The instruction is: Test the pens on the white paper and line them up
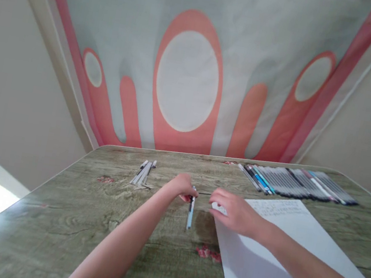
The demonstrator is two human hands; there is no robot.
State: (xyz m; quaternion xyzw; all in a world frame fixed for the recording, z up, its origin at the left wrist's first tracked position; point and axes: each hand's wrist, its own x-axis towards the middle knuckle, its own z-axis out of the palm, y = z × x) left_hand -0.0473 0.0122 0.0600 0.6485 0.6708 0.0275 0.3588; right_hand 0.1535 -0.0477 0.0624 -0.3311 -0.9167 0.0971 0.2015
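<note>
My left hand (181,187) is closed, with its fingertips on the upper end of a pen (190,215). The pen is slim, with a pale blue lower part, and points toward me over the wood-patterned tabletop. Just to the right, my right hand (233,212) reaches over the upper left corner of a white sheet of paper (272,259). Its fingers are curved and the thumb stands apart from them, with a bit of the paper showing in the gap. Small handwriting runs along the top of the sheet, partly covered by this hand.
A long row of pens (292,183), mostly clear-barrelled with dark ends and a few blue or white ones, lies at the table's back right. A smaller bunch of pens (143,173) lies at the back left. Behind the table (59,222) hangs a grey-and-pink patterned sheet (247,35).
</note>
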